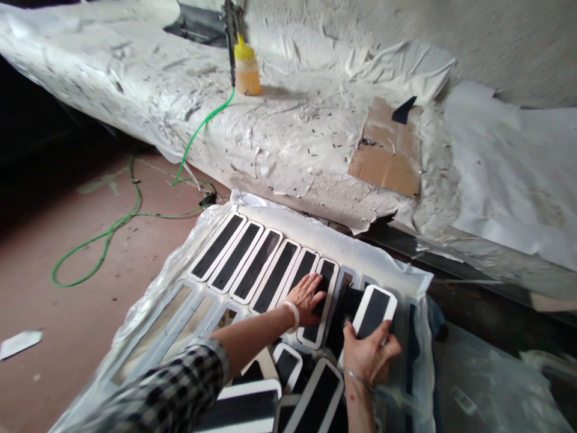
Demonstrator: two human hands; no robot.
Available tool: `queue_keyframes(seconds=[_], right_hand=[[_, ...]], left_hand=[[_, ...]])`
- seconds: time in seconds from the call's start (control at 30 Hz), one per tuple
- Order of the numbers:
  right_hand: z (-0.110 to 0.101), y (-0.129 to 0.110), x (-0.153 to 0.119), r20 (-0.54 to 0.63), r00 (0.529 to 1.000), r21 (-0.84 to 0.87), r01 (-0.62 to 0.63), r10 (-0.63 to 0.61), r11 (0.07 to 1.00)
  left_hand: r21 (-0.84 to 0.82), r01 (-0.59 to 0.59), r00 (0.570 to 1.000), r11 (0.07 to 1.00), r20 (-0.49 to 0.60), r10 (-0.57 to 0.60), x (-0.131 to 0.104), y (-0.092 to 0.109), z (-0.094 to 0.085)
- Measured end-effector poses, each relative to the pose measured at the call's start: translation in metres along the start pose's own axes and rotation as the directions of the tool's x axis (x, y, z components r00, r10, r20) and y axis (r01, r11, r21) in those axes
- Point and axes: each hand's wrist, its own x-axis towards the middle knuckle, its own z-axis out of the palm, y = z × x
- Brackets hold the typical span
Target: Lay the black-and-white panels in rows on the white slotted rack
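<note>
The right hand (370,352) grasped a panel (375,310) by its edges; the left hand (305,302), grasping nothing, lay on another panel (329,278). Light edge pressure probably worked best.

Workshop, by the look: scrap-littered, sheet-covered tabletop (297,135) against rough wall (505,48); yellow-topped squeeze bottle (247,72), corrugated cardboard (387,156); green cord or hose (208,118) trailing across reddish floor (31,246); row of white-framed black panels (256,264)
</note>
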Motion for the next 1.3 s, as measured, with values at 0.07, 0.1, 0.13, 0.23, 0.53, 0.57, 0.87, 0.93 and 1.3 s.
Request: queue_keyframes(seconds=[0.07,0.1,0.13,0.23,0.53,0.57,0.87,0.93,1.3], right_hand=[[0.008,0.000,0.006,0.016,1.000,0.054,0.020,-0.021,0.998],[0.015,-0.002,0.010,0.030,0.999,0.085,0.042,-0.045,0.995],[0.022,-0.004,0.014,0.049,0.997,0.112,0.059,-0.065,0.992],[0.047,-0.011,0.022,0.147,0.984,0.159,0.079,-0.103,0.984],[0.077,-0.006,0.024,0.104,0.968,0.062,0.222,-0.228,0.973],[0.078,-0.006,0.025,0.090,0.972,0.071,0.213,-0.219,0.974],[0.081,-0.022,0.021,0.139,0.980,0.108,0.131,-0.145,0.986],[0.077,-0.028,0.023,0.165,0.978,0.112,0.113,-0.131,0.987],[0.003,0.091,0.050,0.605,0.795,0.338,-0.198,-0.051,0.920]], left_hand=[[0.013,-0.033,0.999,0.999,0.014,0.033,0.004,-0.002,-0.002],[0.013,-0.046,0.999,0.999,0.016,0.046,0.004,-0.003,-0.002],[0.011,-0.056,0.998,0.998,0.015,0.055,0.004,-0.005,-0.002],[0.007,-0.070,0.998,0.998,0.002,0.070,0.005,-0.010,-0.001],[0.025,0.018,0.985,1.000,-0.170,-0.013,0.056,-0.032,0.004],[0.017,0.013,0.984,1.000,-0.179,-0.010,0.060,-0.033,0.004],[0.114,0.005,0.980,0.993,-0.198,0.017,0.063,-0.035,0.008],[0.177,0.042,0.977,0.983,-0.213,-0.003,0.060,-0.027,0.008],[0.216,-0.116,0.993,0.969,-0.003,0.120,0.035,0.017,0.042]])
